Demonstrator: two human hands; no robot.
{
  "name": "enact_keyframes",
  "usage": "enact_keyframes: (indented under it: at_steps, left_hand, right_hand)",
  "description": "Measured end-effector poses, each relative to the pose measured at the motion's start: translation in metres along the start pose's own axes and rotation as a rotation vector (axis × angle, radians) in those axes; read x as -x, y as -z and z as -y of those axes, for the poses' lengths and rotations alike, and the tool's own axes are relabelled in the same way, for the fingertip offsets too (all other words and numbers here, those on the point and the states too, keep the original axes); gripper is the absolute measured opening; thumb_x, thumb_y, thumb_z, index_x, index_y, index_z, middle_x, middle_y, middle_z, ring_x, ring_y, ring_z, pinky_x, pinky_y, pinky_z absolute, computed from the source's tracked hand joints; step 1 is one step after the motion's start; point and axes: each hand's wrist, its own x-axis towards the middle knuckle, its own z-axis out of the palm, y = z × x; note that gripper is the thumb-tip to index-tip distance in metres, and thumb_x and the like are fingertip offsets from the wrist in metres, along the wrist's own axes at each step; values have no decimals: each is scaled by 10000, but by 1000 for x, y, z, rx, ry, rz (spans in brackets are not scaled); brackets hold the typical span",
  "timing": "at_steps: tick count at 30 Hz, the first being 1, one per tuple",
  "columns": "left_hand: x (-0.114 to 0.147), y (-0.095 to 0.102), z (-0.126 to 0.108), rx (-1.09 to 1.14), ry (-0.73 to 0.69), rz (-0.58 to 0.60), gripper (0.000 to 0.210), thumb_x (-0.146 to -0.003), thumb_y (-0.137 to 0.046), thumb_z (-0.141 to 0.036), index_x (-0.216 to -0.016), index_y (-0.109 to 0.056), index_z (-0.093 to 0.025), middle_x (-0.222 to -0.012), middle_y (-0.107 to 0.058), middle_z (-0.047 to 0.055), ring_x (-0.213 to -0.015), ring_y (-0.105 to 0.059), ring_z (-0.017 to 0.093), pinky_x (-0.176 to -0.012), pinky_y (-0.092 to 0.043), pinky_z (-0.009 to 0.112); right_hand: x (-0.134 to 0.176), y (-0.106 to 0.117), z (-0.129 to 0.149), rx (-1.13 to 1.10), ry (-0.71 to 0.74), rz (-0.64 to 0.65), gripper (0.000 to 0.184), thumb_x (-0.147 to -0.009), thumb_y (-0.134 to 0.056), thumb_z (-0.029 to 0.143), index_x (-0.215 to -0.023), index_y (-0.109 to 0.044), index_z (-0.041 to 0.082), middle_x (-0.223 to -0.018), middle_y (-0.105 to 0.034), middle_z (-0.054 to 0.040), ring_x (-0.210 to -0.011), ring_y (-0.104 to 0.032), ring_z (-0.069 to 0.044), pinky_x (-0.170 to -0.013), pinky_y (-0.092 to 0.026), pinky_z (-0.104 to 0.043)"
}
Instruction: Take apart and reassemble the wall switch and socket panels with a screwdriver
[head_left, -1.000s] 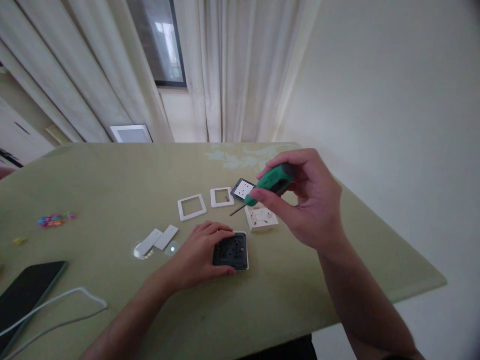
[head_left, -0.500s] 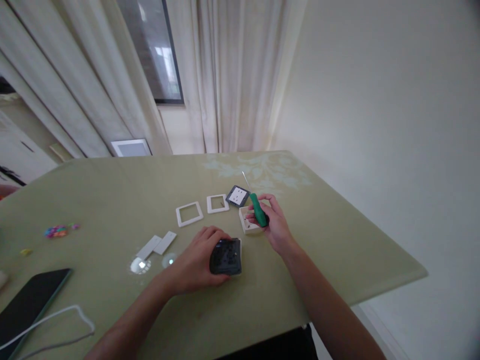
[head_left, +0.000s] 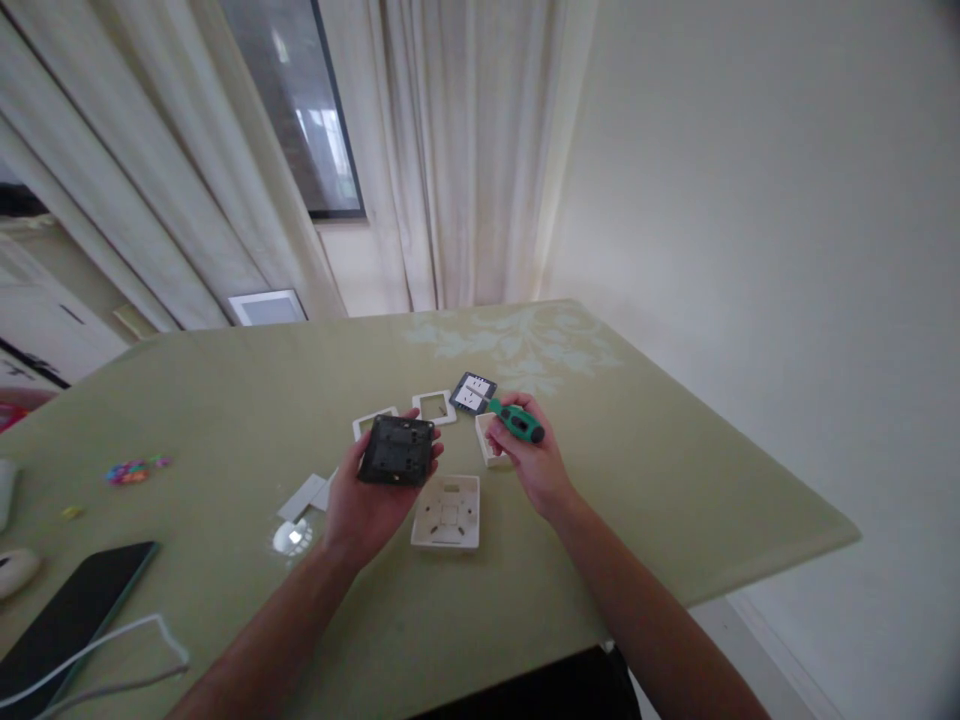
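My left hand [head_left: 367,510] holds a black square socket module [head_left: 397,452] raised above the table, its back face turned up. Just to the right of that hand, a white wall box [head_left: 448,515] lies open side up on the table. A green-handled screwdriver [head_left: 517,420] is gripped in my right hand [head_left: 541,455], its shaft pointing left and away. Partly covered by that hand is a second white box [head_left: 484,445]. Beyond it lies another socket module [head_left: 472,393] with its white face up. Two white frames, one nearer [head_left: 360,425] and one farther [head_left: 435,408], lie to its left.
White cover strips [head_left: 301,497] lie left of my left hand. A black phone-like slab [head_left: 82,600] and a white cable [head_left: 112,640] lie at the lower left. Small colourful pieces [head_left: 131,471] sit farther left. A wall [head_left: 750,300] runs along the right of the table [head_left: 675,500].
My left hand has lifted the black module off the white wall box and moved it left and up. The screwdriver in my right hand has swung from upright to pointing left.
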Motion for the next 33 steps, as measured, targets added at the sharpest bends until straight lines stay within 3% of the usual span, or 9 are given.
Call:
enact_keyframes:
  at_steps: [6, 16, 19, 22, 24, 27, 33]
  left_hand:
    - [-6, -2, 1, 269, -45, -203, 551, -1080, -424, -244, -1595, -506, -65, -1303, -773, 252, -1151, -798, 348, -906, -699, 431]
    - [-9, 7, 0, 300, -70, -189, 617, -1047, -428, -206, -1647, -437, -64, -1357, -751, 266, -1148, -804, 345, -900, -707, 431]
    - [-10, 7, 0, 287, -85, -218, 607, -1055, -424, -206, -1647, -442, -71, -1319, -773, 248, -1104, -817, 324, -889, -705, 416]
    - [-9, 4, 0, 250, -62, -216, 601, -1071, -406, -211, -1648, -430, -39, -1266, -792, 241, -1077, -819, 312, -872, -699, 395]
    - [-7, 1, 1, 217, -37, -210, 581, -1077, -400, -202, -1626, -453, -19, -1232, -802, 230, -1061, -818, 296, -860, -693, 373]
    - [-4, 1, 8, 164, 13, -160, 518, -1068, -431, -185, -1544, -554, -21, -1235, -798, 211, -1057, -806, 267, -886, -676, 349]
    - [-2, 8, 20, 48, 90, 48, 428, -1040, -521, -247, -1393, -679, -65, -1322, -758, 204, -1155, -757, 321, -769, -667, 357]
  right_hand:
    - [14, -9, -12, 127, 29, 130, 356, -928, -811, 449, -1102, -551, 280, -857, -758, 23, -754, -699, -149, -690, -530, -272]
    - [32, -21, -16, 289, 144, 321, 164, -1056, -644, 358, -1192, -656, 265, -1239, -736, -68, -896, -789, -171, -763, -588, -321]
    - [33, -21, -17, 365, 202, 332, 163, -1054, -636, 307, -1213, -647, 274, -1286, -732, -83, -1047, -784, -213, -901, -604, -388]
    - [33, -21, -16, 464, 280, 339, 233, -1009, -705, 273, -1227, -624, 274, -1338, -727, -95, -1284, -705, -252, -1120, -514, -461]
    - [33, -21, -16, 497, 306, 357, 319, -970, -763, 276, -1246, -603, 273, -1424, -695, -113, -1397, -636, -270, -1186, -456, -477]
    - [33, -21, -18, 554, 339, 379, 455, -901, -854, 305, -1270, -591, 273, -1487, -661, -127, -1389, -630, -288, -1173, -460, -478]
    - [31, -18, -24, 753, 424, 352, 482, -837, -895, 228, -1235, -629, 286, -1320, -734, -91, -1221, -650, -298, -1069, -507, -483]
